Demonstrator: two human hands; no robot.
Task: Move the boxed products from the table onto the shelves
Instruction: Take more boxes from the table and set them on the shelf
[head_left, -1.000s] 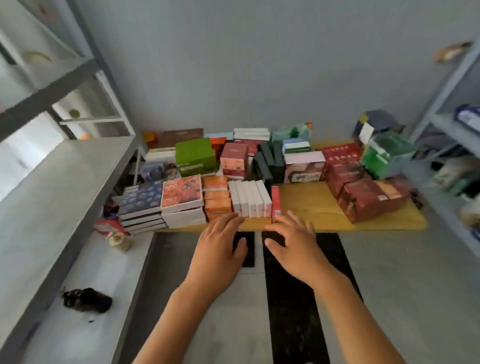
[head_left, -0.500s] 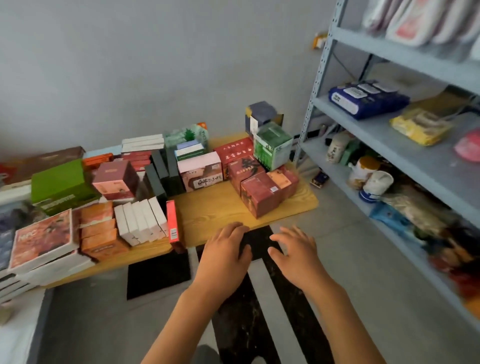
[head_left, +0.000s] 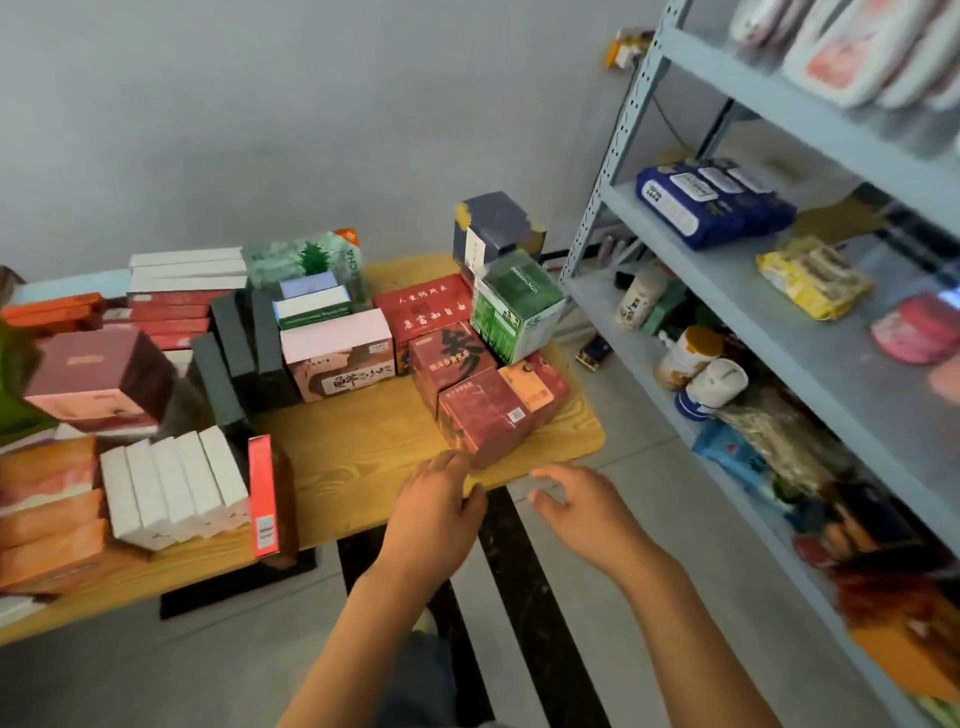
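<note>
View is swinging right toward the shelves (head_left: 727, 249); left hand (head_left: 434, 512) and right hand (head_left: 587, 512), open and empty, are nearing the red boxes (head_left: 483, 415)

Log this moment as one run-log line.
stage: reaching | left hand: open, empty | right hand: open, empty | nearest: red box on table

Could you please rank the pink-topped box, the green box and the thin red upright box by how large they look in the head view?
1. Pink-topped box
2. Green box, close to the first, so that order is unsure
3. Thin red upright box, smallest, though nearest the camera
</note>
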